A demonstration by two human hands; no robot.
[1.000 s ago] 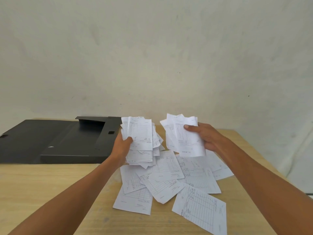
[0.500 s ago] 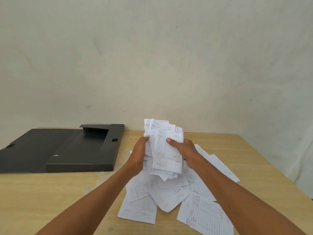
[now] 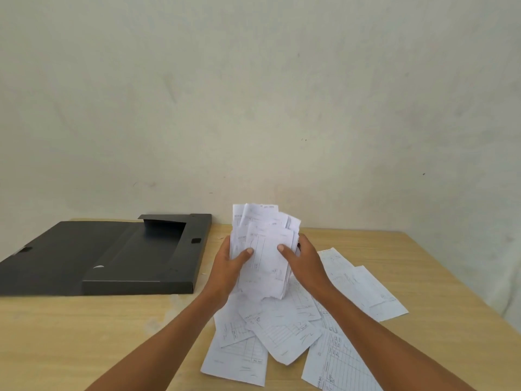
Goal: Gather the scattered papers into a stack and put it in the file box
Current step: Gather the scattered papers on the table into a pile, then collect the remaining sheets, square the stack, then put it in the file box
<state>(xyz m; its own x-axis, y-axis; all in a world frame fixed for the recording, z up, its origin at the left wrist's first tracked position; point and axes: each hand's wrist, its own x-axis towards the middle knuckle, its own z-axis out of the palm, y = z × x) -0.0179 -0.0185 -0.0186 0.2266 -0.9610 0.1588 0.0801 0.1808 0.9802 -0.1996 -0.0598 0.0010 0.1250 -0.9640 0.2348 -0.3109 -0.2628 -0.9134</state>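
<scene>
A rough bundle of white printed papers (image 3: 265, 249) stands upright above the table, its edges uneven. My left hand (image 3: 228, 266) grips the bundle's left side with the thumb across its front. My right hand (image 3: 303, 262) grips the right side the same way. Under both hands, several loose papers (image 3: 284, 331) lie overlapping on the table, some reaching to the right (image 3: 363, 289). The black file box (image 3: 141, 258) lies open and flat at the left, apart from the hands.
The wooden table (image 3: 84, 334) runs to a plain white wall behind. Its right edge slants down at the far right (image 3: 462, 292). The file box's open lid (image 3: 53, 258) spreads to the left.
My two hands, each holding a separate bunch a second ago, have come together. The bunches are now one bundle held between both hands, slightly right of the file box.
</scene>
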